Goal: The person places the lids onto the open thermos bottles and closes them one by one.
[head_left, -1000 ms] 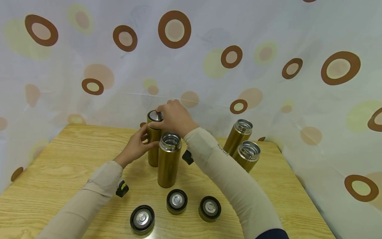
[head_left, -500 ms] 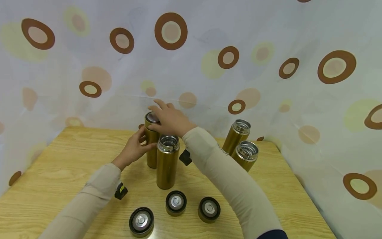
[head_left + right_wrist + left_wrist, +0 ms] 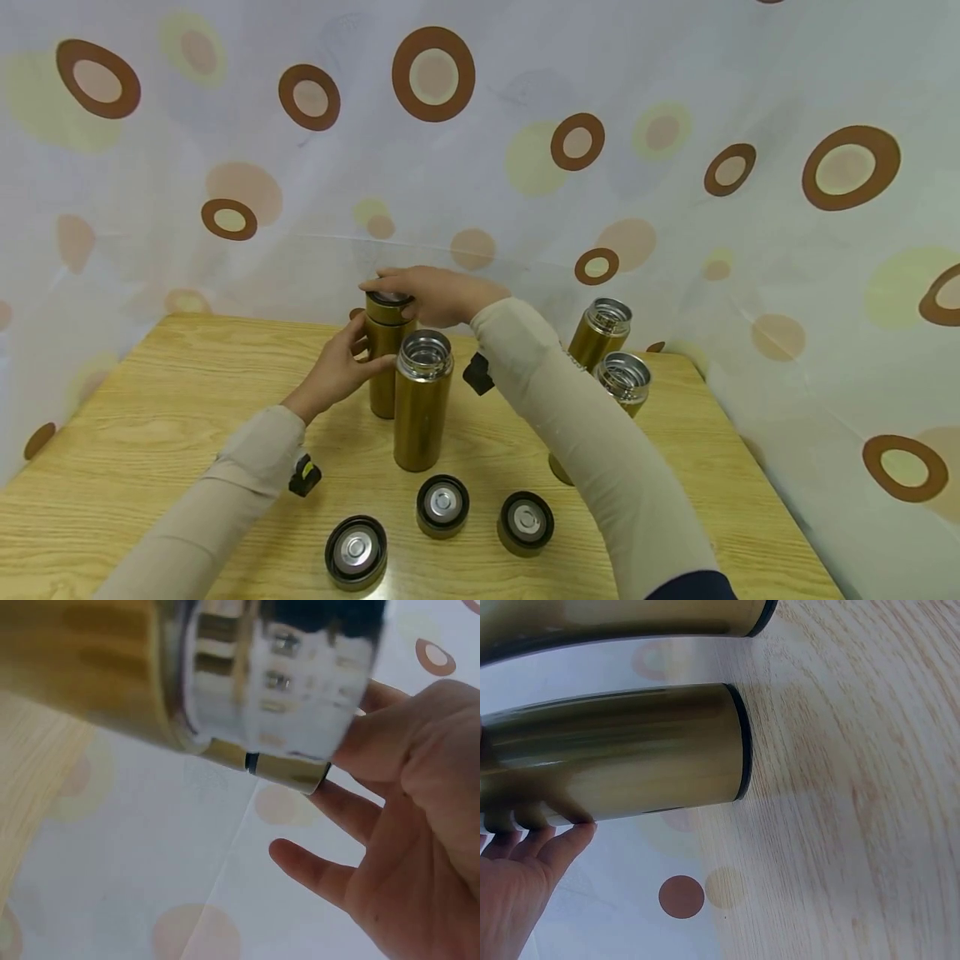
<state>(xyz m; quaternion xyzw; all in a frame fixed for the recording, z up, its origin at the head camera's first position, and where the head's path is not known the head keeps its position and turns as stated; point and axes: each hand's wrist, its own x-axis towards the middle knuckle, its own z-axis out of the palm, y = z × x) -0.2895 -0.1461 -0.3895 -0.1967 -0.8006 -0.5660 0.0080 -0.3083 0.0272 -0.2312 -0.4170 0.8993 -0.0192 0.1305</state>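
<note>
The person's left hand (image 3: 333, 375) is curled round the capped flask (image 3: 383, 396), fingers and thumb on opposite sides. That flask stands upright, behind and left of the front flask (image 3: 421, 417), a gap between the two. The left lid (image 3: 356, 552) lies on the table (image 3: 165, 408), nearer the person than the front flask and to its left. Above the capped flask, the right hand (image 3: 442, 296) reaches across the cap (image 3: 385, 312), fingers spread. The front flask is upright, its mouth uncovered. The middle lid (image 3: 442, 506) lies just before it; the right lid (image 3: 526, 522), before it and to its right. Well to its right, two bare-necked flasks (image 3: 602, 333) stand partly behind the right sleeve (image 3: 592, 433).
</note>
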